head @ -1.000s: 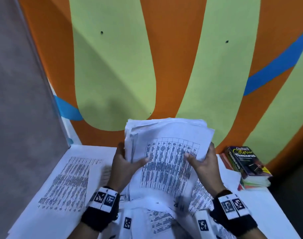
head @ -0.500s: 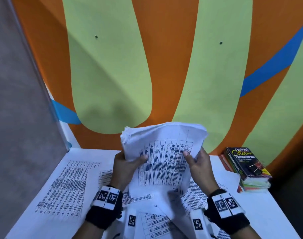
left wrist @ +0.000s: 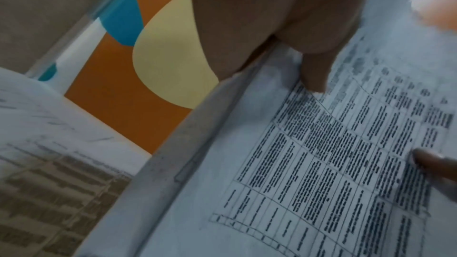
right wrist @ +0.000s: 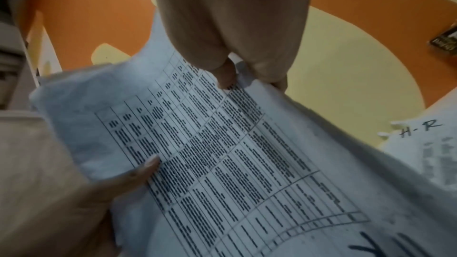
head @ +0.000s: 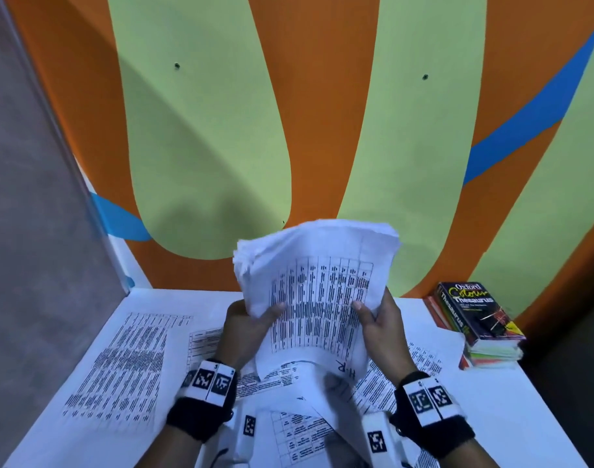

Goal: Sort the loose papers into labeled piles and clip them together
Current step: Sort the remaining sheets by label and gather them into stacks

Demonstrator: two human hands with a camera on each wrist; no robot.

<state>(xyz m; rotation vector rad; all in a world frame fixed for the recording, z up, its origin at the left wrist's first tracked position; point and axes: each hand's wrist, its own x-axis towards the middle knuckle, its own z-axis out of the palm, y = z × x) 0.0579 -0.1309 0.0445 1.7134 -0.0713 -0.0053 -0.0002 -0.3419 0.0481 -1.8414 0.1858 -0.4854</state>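
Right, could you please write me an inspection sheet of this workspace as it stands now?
Surface: white table, largely covered with printed sheets.
Job's things: thick paper stack held upright above the table, top edge curled over; sheet marked H-R below it; printed table sheet flat at left; no clip seen.
Clutter: book pile at the far right corner, Oxford Thesaurus on top.
Grippers: left hand grips the stack's left edge, thumb on the front; right hand grips its right edge the same way.
Cables: thin dark cord near the left wrist, partly hidden.
Surroundings: orange, green and blue painted wall behind; grey wall at left.
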